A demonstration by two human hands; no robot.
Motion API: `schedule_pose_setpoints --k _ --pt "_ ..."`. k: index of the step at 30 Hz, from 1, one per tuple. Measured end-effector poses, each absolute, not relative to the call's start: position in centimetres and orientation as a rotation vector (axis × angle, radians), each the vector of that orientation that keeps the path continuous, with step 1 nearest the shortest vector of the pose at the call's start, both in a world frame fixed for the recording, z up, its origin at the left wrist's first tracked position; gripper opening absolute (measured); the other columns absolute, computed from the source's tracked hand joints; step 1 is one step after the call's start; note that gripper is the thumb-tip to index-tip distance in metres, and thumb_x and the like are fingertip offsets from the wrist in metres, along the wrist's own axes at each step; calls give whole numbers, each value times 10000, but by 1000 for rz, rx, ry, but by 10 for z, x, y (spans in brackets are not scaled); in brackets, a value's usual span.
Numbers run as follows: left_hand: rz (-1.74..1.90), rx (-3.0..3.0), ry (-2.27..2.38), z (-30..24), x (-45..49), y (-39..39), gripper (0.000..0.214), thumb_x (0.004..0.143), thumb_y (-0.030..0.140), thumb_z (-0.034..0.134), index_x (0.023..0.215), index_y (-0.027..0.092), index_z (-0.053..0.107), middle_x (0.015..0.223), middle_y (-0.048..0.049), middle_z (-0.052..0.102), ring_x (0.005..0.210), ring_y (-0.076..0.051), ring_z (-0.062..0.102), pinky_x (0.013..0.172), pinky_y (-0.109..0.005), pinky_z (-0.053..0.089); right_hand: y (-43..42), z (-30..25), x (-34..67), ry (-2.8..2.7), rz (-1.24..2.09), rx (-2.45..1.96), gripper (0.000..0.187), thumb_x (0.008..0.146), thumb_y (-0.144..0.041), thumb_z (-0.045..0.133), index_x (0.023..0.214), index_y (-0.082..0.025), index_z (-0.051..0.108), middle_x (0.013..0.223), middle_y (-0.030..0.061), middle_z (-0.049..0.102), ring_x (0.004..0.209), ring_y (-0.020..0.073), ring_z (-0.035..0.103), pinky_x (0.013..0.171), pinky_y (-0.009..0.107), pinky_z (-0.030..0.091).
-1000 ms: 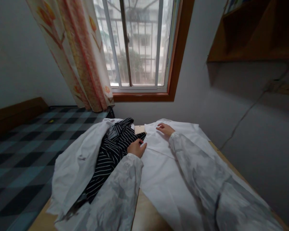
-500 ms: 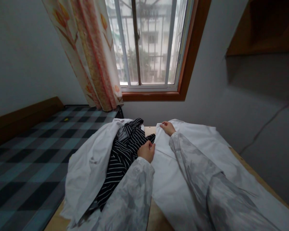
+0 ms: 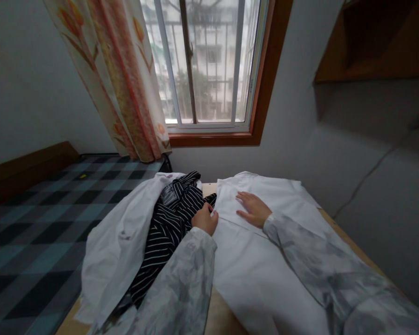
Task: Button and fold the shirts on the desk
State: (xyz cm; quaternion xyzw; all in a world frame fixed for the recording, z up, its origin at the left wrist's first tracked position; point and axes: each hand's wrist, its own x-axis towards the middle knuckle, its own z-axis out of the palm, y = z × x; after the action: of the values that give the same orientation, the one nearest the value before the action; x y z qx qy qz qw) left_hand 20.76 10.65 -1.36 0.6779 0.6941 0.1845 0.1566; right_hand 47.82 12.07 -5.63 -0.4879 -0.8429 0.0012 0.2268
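A white garment [image 3: 265, 260] lies spread flat on a wooden table [image 3: 226, 321] in front of me. My right hand [image 3: 253, 209] rests flat on its upper part, fingers stretched out and pointing left. My left hand [image 3: 204, 218] is curled at the garment's left edge, fingers pinched on the white fabric. Just left of that hand lies a black striped garment [image 3: 167, 223], bunched up among another white garment [image 3: 118, 242].
A bed with a dark checked cover [image 3: 38, 223] fills the left side. Behind the table are a window [image 3: 202, 65] with a wooden frame and a flowered curtain [image 3: 122, 83]. A grey wall and a wooden shelf [image 3: 377, 42] stand to the right.
My right hand has drawn back from the garment's far top edge and now lies flat lower down on it. My left hand stays at the left edge.
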Motion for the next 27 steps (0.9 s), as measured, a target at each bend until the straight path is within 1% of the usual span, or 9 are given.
schedule_pose_setpoints --k 3,5,8,13,16,19,21,24,27 --pt "512 1954 2002 -12 208 107 278 966 529 614 1011 264 684 979 -81 792 972 -301 745 802 -345 482 71 -74 520 -2375 8 -1458 685 1055 -561 507 1651 -232 434 1725 128 397 1588 324 381 1295 556 319" --pt "495 1977 1989 -11 208 107 274 976 517 606 990 260 701 989 -80 793 993 -296 743 809 -341 485 50 -86 549 -2367 30 -1571 689 1082 -577 435 1687 -253 375 1747 112 354 1609 317 350 1292 567 327" --pt "498 1991 1982 -9 208 106 238 993 470 589 982 262 704 982 -68 795 989 -286 742 810 -336 487 32 -97 589 -2328 70 -1732 700 1088 -588 392 1710 -275 324 1763 91 316 1630 315 303 1296 583 317" --pt "536 1989 2002 -9 207 105 232 1007 463 544 959 269 661 955 -61 786 964 -290 741 788 -341 479 10 -101 647 -2243 132 -1903 731 1065 -613 387 1712 -278 322 1774 68 284 1644 310 262 1313 585 285" --pt "542 1986 2007 -9 207 104 231 1006 470 526 951 276 641 947 -55 784 962 -296 741 792 -351 482 -6 -105 683 -2176 107 -1959 744 1042 -631 399 1693 -271 370 1760 75 323 1631 316 300 1315 585 283" --pt "498 1993 2026 -3 206 101 257 1011 487 502 983 278 650 1001 -71 792 1012 -318 743 822 -374 496 -19 -111 713 -2105 72 -1998 761 1010 -642 425 1651 -233 444 1726 116 393 1597 337 373 1302 584 309" --pt "415 1983 2047 4 206 99 315 1005 539 502 1009 270 666 1048 -95 796 1047 -336 741 843 -388 506 -24 -114 725 -2032 42 -1991 754 997 -635 438 1612 -204 489 1689 149 452 1568 345 423 1283 578 347" --pt "223 2019 2010 14 204 95 437 939 659 570 991 244 696 1111 -131 796 1104 -360 731 863 -386 515 -27 -116 728 -1888 -38 -1971 724 992 -612 462 1547 -154 534 1626 194 524 1519 352 481 1254 553 397" --pt "110 2150 1910 17 202 90 403 935 617 592 960 234 715 1171 -124 792 1133 -346 726 855 -362 516 -27 -111 720 -1747 -142 -2037 698 987 -628 482 1453 -119 587 1498 233 609 1388 380 573 1195 549 444"
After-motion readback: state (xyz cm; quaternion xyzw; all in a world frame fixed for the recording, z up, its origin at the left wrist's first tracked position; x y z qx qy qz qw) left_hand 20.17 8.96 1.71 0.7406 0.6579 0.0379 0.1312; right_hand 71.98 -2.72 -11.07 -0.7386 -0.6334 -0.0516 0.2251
